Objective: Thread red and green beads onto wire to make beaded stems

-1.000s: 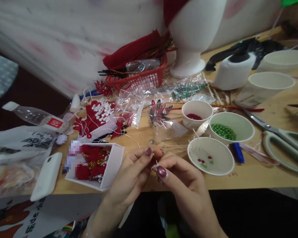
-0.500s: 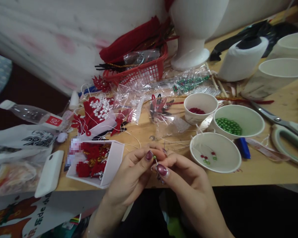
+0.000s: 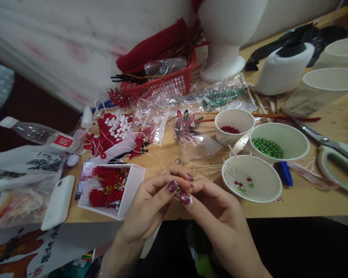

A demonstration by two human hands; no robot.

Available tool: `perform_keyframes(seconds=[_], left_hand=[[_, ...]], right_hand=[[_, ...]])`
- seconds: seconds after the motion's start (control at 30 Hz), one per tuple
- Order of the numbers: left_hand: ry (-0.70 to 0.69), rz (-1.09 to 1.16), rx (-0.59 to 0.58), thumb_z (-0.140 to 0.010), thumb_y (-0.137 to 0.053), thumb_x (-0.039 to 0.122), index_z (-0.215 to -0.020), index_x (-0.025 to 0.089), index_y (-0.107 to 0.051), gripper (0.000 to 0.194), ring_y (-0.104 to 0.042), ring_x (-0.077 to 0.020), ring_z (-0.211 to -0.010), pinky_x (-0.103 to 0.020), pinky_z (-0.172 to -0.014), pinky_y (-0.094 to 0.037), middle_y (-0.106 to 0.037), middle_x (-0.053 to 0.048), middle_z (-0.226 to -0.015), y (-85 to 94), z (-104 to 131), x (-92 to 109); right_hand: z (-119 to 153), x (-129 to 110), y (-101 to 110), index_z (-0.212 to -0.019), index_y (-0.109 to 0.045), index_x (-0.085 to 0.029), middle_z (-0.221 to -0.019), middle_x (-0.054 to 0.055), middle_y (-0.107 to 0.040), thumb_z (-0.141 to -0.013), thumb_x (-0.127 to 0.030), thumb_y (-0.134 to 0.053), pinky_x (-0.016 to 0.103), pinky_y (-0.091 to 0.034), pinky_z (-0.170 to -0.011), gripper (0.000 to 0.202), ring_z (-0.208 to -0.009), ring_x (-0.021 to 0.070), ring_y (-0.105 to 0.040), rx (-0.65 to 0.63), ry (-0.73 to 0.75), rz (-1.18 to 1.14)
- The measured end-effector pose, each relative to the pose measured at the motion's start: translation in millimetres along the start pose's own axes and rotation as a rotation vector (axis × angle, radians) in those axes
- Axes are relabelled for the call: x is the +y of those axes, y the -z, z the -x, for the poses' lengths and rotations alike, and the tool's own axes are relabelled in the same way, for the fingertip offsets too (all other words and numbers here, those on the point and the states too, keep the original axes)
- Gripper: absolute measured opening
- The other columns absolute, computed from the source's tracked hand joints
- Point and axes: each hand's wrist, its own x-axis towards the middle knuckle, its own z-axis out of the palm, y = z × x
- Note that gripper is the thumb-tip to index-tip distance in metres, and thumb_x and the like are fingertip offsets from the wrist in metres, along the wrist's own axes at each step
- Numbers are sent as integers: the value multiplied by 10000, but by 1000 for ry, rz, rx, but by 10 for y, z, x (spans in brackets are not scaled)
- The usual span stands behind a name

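Note:
Just above the table's front edge, my left hand (image 3: pixel 150 204) pinches a small green bead (image 3: pixel 178 189) between thumb and finger. My right hand (image 3: pixel 217 208) is closed right beside it, its thumb and fingertips meeting the left ones at the bead. What the right fingertips grip is mostly hidden; it may be thread. To the right stands a white cup (image 3: pixel 251 179) with red and green beads on thread inside. Behind it are a cup of green beads (image 3: pixel 267 148) and a smaller cup of dark red beads (image 3: pixel 230 130).
A white box (image 3: pixel 132 189) of red and gold ornaments lies left of my hands, near a white phone (image 3: pixel 58 202) and a plastic bottle (image 3: pixel 43 135). Scissors (image 3: pixel 326 141) lie at right. A red basket (image 3: pixel 162 85) and a white stand (image 3: pixel 223 65) are at the back.
My fingertips have drawn closer together around the green bead, which now shows less. Both hands stay in nearly the same place.

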Motion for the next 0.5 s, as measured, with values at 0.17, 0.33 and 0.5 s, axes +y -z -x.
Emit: perform_keyframes(seconds=[0.17, 0.33, 0.5], left_hand=[[-54, -31, 120, -749, -805, 306, -756, 247, -815, 60, -636, -172, -937, -243, -833, -506, -689, -39, -903, -29, -11, 22], [-84, 3, 238, -676, -864, 282, -738, 230, -785, 113, -651, -119, -773, -193, -729, -525, -714, -3, -800, -4, -42, -50], [-191, -88, 205, -758, -809, 259, -760, 219, -753, 69, -634, -86, -809, -135, -723, -494, -681, 23, -831, 62, -56, -129]], right_hand=[[8, 46, 39, -881, -691, -261, -827, -9, -652, -912, -166, -612, 272, -481, -700, 127, -789, 148, -618, 21, 216, 303], [-3, 23, 64, -954, -712, -254, -840, -10, -670, -893, -84, -606, 246, -499, -697, 209, -783, 131, -629, 37, 399, 477], [-10, 24, 69, -970, -718, -205, -849, 13, -669, -895, -52, -571, 216, -517, -695, 224, -786, 120, -640, 25, 410, 515]])
